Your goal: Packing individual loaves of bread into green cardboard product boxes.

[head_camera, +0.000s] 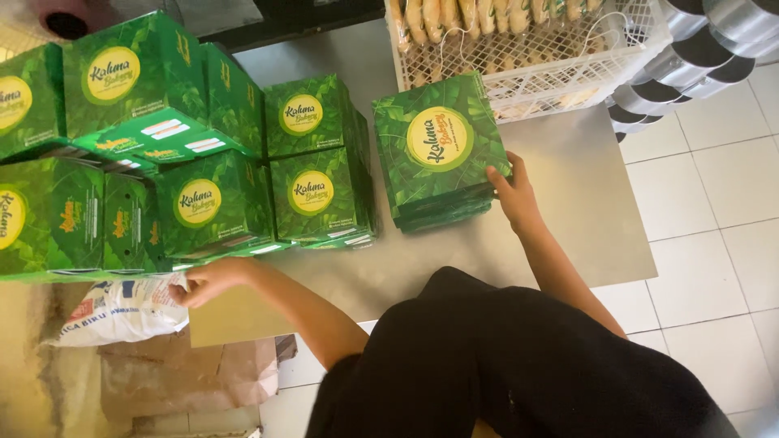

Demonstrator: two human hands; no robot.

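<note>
Two hands out | right hand [513, 188] grips the stack of flat green boxes [438, 154] (leaf print, round yellow label) on the metal sheet [584, 203] | left hand [207, 281] pinches a white plastic bag [122, 311]

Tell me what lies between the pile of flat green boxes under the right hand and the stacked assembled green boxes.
Head view: only a bare strip of grey mat separates the flat pile from the stacked boxes.

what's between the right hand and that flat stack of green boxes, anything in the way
Nothing visible: the right hand already rests against the side of the flat stack of green boxes, fingers on its right edge.
</note>
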